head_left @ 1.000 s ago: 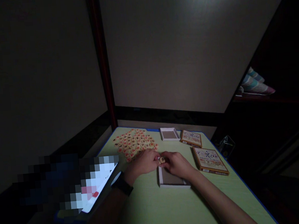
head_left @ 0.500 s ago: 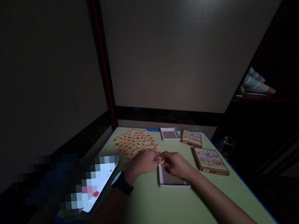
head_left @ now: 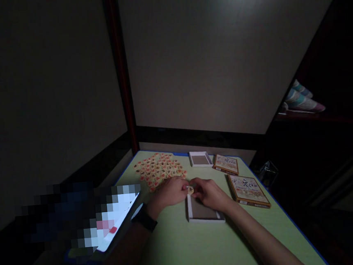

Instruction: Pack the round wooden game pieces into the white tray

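A round wooden Chinese chess piece (head_left: 190, 190) with a dark character sits between my two hands, above the far left corner of a shallow white open box (head_left: 203, 211). My right hand (head_left: 208, 190) is closed with its fingertips on the piece's right side. Reaching in from the left, my left hand (head_left: 175, 190) is closed too, with thumb and fingers at the piece's left edge. Many more Chinese chess pieces (head_left: 159, 168), marked in red and black, lie spread flat just beyond my left hand. The box's far end is hidden by my hands.
Another shallow white tray (head_left: 200, 159) lies at the table's far edge. Two printed box lids (head_left: 225, 163) (head_left: 249, 190) rest to the right. A lit tablet (head_left: 119, 218), partly pixelated, stands at the left edge. Walls border the green table (head_left: 179, 239).
Almost nothing differs. Both hands stay in the same place around the chess piece, which shows a slight turn or shift at most.
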`<state>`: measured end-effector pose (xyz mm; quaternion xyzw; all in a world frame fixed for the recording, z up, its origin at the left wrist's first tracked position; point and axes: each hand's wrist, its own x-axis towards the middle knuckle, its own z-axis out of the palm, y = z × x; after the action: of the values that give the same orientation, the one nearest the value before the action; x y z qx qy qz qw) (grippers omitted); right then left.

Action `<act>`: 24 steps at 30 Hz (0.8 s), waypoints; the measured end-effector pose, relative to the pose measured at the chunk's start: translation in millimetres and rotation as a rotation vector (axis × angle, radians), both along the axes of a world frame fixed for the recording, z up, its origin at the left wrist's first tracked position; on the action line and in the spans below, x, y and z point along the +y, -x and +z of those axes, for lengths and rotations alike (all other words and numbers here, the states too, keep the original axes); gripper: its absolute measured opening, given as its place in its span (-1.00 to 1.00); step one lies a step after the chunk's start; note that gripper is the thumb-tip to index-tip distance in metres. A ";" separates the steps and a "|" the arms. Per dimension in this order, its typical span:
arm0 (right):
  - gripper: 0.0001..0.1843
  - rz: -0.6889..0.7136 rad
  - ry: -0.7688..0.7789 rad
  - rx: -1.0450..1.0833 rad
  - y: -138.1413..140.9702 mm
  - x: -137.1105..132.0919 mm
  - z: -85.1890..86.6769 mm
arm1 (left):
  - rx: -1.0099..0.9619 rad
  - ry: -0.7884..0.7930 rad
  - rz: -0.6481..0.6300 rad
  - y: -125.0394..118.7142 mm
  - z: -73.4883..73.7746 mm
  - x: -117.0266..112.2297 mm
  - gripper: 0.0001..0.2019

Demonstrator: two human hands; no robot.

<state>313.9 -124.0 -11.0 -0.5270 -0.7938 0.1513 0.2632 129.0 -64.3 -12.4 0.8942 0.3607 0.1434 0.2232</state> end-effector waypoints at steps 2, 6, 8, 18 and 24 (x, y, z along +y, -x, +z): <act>-0.59 -0.003 -0.007 0.014 -2.3 0.1 0.7 | -0.010 -0.021 0.001 -0.2 -1.2 0.9 -0.80; -0.63 -0.020 -0.062 0.052 -6.9 -0.3 4.0 | -0.032 -0.087 0.021 -0.6 -1.4 0.1 -0.78; -0.67 -0.049 -0.099 0.062 -8.7 -0.3 6.3 | -0.030 -0.117 0.036 -0.9 -0.4 -1.2 -0.79; -0.71 -0.331 -0.320 -0.021 -21.1 10.2 -4.3 | -0.052 -0.347 0.125 -0.3 9.0 -3.6 -0.75; -0.69 -0.328 -0.347 -0.123 -25.9 13.9 -13.5 | -0.089 -0.395 0.165 1.8 10.1 0.1 -0.75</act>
<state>339.7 -110.0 -24.5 -0.6039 -0.7263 -0.0643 0.3221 127.2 -64.2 -2.3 0.8809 0.3872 0.2683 0.0467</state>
